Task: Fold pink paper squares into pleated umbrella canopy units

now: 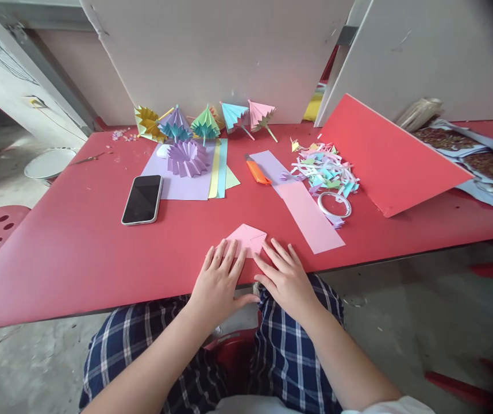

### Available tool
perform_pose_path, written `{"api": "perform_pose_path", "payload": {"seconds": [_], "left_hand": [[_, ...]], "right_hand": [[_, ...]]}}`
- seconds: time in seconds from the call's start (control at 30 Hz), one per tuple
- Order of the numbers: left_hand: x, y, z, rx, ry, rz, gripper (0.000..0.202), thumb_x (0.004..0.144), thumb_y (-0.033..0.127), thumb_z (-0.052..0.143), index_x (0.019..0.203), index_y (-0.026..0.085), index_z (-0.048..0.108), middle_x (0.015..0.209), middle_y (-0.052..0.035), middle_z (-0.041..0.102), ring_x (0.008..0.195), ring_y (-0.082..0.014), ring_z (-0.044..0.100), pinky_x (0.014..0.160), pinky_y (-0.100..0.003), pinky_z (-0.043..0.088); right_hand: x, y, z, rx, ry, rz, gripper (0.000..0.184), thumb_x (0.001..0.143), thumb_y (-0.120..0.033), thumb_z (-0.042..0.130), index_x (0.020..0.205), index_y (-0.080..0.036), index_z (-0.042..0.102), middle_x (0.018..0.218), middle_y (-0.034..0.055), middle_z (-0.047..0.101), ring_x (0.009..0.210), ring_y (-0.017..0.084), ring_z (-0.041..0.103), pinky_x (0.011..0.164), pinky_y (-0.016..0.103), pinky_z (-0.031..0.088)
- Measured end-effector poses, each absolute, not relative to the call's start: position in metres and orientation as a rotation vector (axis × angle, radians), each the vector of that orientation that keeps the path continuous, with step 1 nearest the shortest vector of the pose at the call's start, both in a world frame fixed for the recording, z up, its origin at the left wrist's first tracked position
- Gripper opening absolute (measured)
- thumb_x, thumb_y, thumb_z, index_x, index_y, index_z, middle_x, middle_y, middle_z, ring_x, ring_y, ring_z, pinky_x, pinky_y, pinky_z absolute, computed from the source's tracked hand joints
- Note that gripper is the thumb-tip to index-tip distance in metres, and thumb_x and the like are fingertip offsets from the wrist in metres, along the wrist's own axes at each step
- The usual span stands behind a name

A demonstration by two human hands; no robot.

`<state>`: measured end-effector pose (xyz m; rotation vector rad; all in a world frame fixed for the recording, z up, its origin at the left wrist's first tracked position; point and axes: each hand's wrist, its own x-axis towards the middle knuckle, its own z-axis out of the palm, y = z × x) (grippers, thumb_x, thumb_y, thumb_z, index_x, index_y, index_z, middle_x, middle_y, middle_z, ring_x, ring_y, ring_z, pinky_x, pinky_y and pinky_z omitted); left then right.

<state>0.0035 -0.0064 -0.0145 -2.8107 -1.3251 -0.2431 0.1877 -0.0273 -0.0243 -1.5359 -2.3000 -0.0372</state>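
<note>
A folded piece of pink paper [246, 234] lies flat near the front edge of the red table, with crease lines and a small flap at its right side. My left hand [220, 273] rests palm down, its spread fingers covering the paper's lower left part. At the paper's lower right corner, my right hand [287, 282] has its fingers stretched out and touching the edge. Just to the right lies a strip of pink paper [313, 221], partly over a purple strip [268, 164]. An orange utility knife [258, 172] sits beyond, beside the purple strip.
Several folded paper umbrellas [207, 123] stand along the back. A purple pleated ring [188, 158] lies on coloured sheets [186, 187], near a phone [142, 199]. To the right are paper scraps [324, 167], a tape roll [335, 204] and a leaning red board [393, 158].
</note>
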Motion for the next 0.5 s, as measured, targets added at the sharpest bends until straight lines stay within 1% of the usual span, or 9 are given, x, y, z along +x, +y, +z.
{"api": "perform_pose_path", "payload": {"seconds": [0.13, 0.27, 0.37, 0.5], "left_hand": [[0.0045, -0.0072, -0.0128, -2.822, -1.309, -0.231, 0.088, 0.069, 0.074, 0.033, 0.138, 0.020, 0.027, 0.141, -0.0192, 0.028, 0.129, -0.0390, 0.022, 0.101, -0.055, 0.024], [0.0052, -0.0071, -0.0102, -2.835, -1.313, -0.214, 0.088, 0.069, 0.075, 0.033, 0.137, 0.020, 0.029, 0.141, -0.0201, 0.028, 0.129, -0.0395, 0.022, 0.100, -0.055, 0.024], [0.0059, -0.0066, -0.0088, -2.838, -1.325, -0.216, 0.086, 0.069, 0.074, 0.032, 0.136, 0.020, 0.030, 0.140, -0.0195, 0.029, 0.129, -0.0391, 0.022, 0.100, -0.055, 0.024], [0.0052, -0.0062, -0.0080, -2.847, -1.317, -0.252, 0.084, 0.069, 0.074, 0.033, 0.135, 0.021, 0.033, 0.140, -0.0185, 0.031, 0.129, -0.0383, 0.023, 0.100, -0.055, 0.024]], "right_hand": [[0.1890, -0.0275, -0.0242, -1.510, -2.199, -0.058, 0.031, 0.085, -0.032, 0.046, 0.111, -0.024, 0.060, 0.122, 0.0060, 0.057, 0.121, 0.024, 0.042, 0.103, 0.049, 0.028], [0.1869, -0.0247, -0.0226, -1.475, -2.135, -0.044, 0.025, 0.085, -0.026, 0.047, 0.101, -0.022, 0.065, 0.113, 0.0057, 0.062, 0.114, 0.021, 0.047, 0.103, 0.045, 0.031], [0.1860, -0.0250, -0.0208, -1.483, -2.133, -0.042, 0.024, 0.084, -0.024, 0.047, 0.100, -0.022, 0.065, 0.112, 0.0053, 0.062, 0.114, 0.021, 0.047, 0.102, 0.046, 0.032], [0.1849, -0.0250, -0.0158, -1.537, -2.167, -0.041, 0.024, 0.084, -0.025, 0.047, 0.099, -0.024, 0.066, 0.114, 0.0052, 0.061, 0.117, 0.024, 0.044, 0.102, 0.050, 0.029]]}}
